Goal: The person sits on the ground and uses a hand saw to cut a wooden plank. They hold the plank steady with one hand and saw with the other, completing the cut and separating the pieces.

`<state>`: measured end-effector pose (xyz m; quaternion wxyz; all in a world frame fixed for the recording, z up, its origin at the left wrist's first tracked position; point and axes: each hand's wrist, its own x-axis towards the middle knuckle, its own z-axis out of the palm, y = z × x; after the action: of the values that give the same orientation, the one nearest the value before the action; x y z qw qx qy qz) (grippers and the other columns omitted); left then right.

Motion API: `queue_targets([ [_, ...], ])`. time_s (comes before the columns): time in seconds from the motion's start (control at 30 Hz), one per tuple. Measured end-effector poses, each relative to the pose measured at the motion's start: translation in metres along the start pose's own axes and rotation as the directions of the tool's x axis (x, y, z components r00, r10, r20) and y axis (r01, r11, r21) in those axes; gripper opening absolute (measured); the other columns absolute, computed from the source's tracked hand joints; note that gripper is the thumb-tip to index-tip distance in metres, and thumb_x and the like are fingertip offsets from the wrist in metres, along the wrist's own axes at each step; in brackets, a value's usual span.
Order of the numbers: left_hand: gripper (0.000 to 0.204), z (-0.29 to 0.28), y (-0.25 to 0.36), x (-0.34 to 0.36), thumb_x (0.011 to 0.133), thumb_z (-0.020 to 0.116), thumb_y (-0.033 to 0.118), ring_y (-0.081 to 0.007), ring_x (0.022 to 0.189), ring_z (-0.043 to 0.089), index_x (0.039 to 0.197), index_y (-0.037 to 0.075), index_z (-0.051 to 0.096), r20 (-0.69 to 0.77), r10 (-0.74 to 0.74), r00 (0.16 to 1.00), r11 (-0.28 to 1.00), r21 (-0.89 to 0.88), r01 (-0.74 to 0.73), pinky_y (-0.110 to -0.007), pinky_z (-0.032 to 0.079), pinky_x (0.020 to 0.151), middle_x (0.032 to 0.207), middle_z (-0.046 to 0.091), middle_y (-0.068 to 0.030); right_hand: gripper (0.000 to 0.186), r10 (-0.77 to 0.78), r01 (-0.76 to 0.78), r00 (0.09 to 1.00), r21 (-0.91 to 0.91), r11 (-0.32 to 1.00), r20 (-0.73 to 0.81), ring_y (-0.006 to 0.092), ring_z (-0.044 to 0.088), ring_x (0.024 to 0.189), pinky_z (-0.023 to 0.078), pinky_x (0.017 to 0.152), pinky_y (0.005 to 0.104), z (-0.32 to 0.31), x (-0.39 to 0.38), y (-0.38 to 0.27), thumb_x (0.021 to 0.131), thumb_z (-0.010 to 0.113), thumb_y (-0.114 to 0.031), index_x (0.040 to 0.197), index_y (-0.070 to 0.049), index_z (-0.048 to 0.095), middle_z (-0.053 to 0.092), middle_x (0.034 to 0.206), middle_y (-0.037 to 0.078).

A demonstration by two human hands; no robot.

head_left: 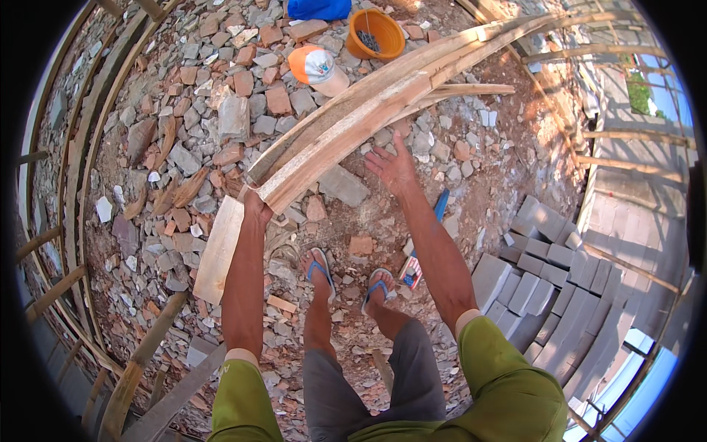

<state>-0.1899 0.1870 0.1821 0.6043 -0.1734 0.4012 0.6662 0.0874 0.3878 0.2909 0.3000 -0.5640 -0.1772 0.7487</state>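
Note:
Long pale timber beams [346, 140] run from the lower left up to the far right over the rubble. My left hand [256, 209] is closed around the near end of the beams, its fingers partly hidden behind the wood. My right hand [395, 168] is open below the beams, fingers spread, holding nothing. Beside my left forearm lies a short pale wooden board [220, 250]. Next to my right forearm is a narrow blue object [442, 204], partly hidden by the arm. A small red, white and blue item [411, 271] lies by my right foot.
Broken bricks and stones [234, 118] cover the ground. An orange bucket [375, 34] with dark contents and an orange-and-white cap [318, 68] sit beyond the beams, near a blue item [319, 9]. Grey blocks [541, 272] are stacked at right; wooden poles [140, 365] stand at left.

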Motion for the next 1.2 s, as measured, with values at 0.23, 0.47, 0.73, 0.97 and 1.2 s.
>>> queue_targets([
  [0.23,0.041,-0.033,0.066,0.070,0.104,0.044,0.028,-0.0335,0.116,0.062,0.141,0.009,0.042,0.024,0.129,0.991,0.985,0.108,-0.131,-0.052,0.055,0.095,0.136,0.056,-0.0170,0.097,-0.180,0.183,0.982,-0.556,0.811,0.060,0.0293,0.062,0.107,0.055,0.082,0.0395,0.022,0.026,-0.036,0.090,0.070,-0.038,0.156,0.001,0.010,0.052,0.133,0.024],
  [0.47,0.047,-0.046,0.111,0.127,0.108,0.031,0.033,-0.0338,0.116,0.061,0.145,0.004,0.037,-0.041,0.209,0.977,0.948,0.255,-0.192,-0.047,0.054,0.096,0.136,0.055,-0.0190,0.078,-0.174,0.267,0.963,-0.826,0.497,0.206,0.0216,0.065,0.090,0.052,0.076,0.0381,-0.135,0.034,0.037,0.088,0.070,-0.026,0.145,0.013,0.033,0.068,0.107,0.020],
  [0.73,0.053,-0.106,0.093,0.168,0.102,0.041,0.036,-0.0353,0.114,0.063,0.141,-0.001,0.043,-0.046,0.116,0.992,0.979,0.173,-0.107,-0.048,0.051,0.098,0.133,0.058,-0.0217,0.062,0.112,-0.007,0.993,-0.964,0.267,0.024,0.0148,0.058,0.073,0.047,0.064,0.0325,-0.293,0.054,0.086,0.088,0.068,-0.027,0.130,0.015,0.051,0.064,0.082,0.009],
  [0.97,0.058,-0.065,0.082,0.147,0.097,0.052,0.044,-0.0338,0.109,0.065,0.133,-0.003,0.053,-0.200,-0.008,0.980,0.989,0.142,0.037,-0.046,0.052,0.097,0.127,0.062,-0.0217,0.064,0.153,-0.024,0.988,-0.935,0.354,0.033,0.0148,0.060,0.075,0.048,0.066,0.0293,-0.306,0.066,0.097,0.090,0.067,-0.029,0.135,0.012,0.048,0.064,0.082,0.008],
  [1.2,0.065,-0.055,0.072,0.123,0.095,0.056,0.051,-0.0351,0.116,0.060,0.138,0.004,0.049,-0.244,0.075,0.967,0.997,0.000,-0.078,-0.048,0.048,0.100,0.133,0.058,-0.0184,0.099,0.023,0.026,0.998,-0.692,0.722,0.062,0.0227,0.063,0.095,0.053,0.078,0.0348,-0.145,0.104,0.040,0.089,0.070,-0.047,0.152,0.009,0.018,0.062,0.111,0.017],
])
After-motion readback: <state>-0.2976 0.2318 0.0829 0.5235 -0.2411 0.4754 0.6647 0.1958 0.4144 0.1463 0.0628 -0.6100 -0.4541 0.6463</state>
